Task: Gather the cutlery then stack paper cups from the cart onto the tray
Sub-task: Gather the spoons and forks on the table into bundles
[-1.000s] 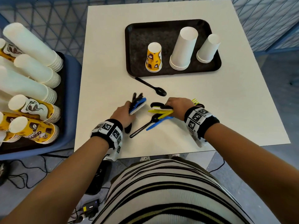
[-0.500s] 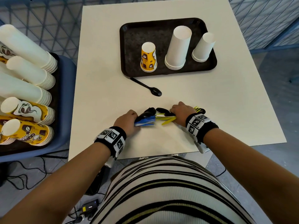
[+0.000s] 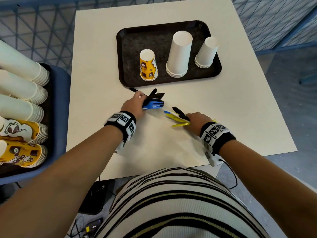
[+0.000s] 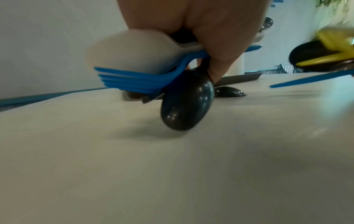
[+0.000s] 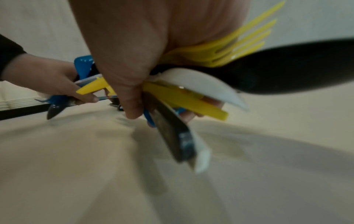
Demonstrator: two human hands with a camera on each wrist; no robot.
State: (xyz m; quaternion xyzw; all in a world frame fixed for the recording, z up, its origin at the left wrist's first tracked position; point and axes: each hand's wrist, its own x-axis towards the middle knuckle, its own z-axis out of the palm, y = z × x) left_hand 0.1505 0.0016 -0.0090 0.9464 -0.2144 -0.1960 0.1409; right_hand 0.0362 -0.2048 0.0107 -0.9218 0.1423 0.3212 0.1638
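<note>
White table [image 3: 106, 69], black tray [image 3: 130, 54] at the far side, blue cart [image 3: 59, 107] on the left; both hands full of plastic cutlery.
Left hand [image 3: 133, 106] is curled round a bundle with a blue fork [image 3: 153, 105], white spoon [image 4: 132, 50] and black spoons [image 4: 186, 106], held low just in front of the tray. Right hand [image 3: 197, 121] is clenched on yellow forks [image 5: 235, 47], a black spoon [image 5: 287, 69] and a white spoon [image 5: 203, 89], nearer the table's front edge, apart from the left. Tray carries three upside-down cup stacks: yellow printed [image 3: 148, 66], tall white [image 3: 179, 54], short white [image 3: 206, 52]. More paper cup stacks [image 3: 20, 86] lie on their sides in the cart.
</note>
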